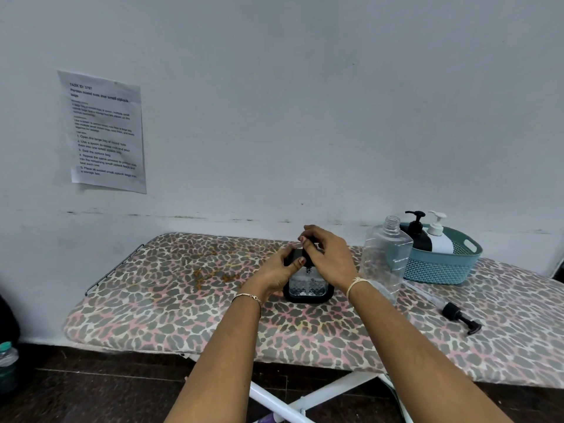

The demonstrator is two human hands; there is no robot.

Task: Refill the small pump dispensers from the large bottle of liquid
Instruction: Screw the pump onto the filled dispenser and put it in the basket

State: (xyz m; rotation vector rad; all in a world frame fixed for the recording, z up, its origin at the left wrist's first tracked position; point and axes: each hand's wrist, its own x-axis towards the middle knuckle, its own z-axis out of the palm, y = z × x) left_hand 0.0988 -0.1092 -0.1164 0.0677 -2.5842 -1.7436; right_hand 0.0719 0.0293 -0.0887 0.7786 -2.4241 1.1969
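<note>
A small square glass dispenser (308, 288) with a black base stands on the leopard-print board (171, 300). My left hand (280, 267) grips its black upper part. My right hand (328, 254) holds the black pump cap on top of it, fingers pinched around the cap. The large clear bottle (386, 254) stands uncapped just right of my right wrist. Its black pump with a long tube (457, 314) lies on the board to the right.
A teal basket (442, 264) at the back right holds a black pump bottle (416, 233) and a white pump bottle (438, 236). A printed sheet (105, 132) hangs on the wall. A bottle (7, 367) stands on the floor at the left.
</note>
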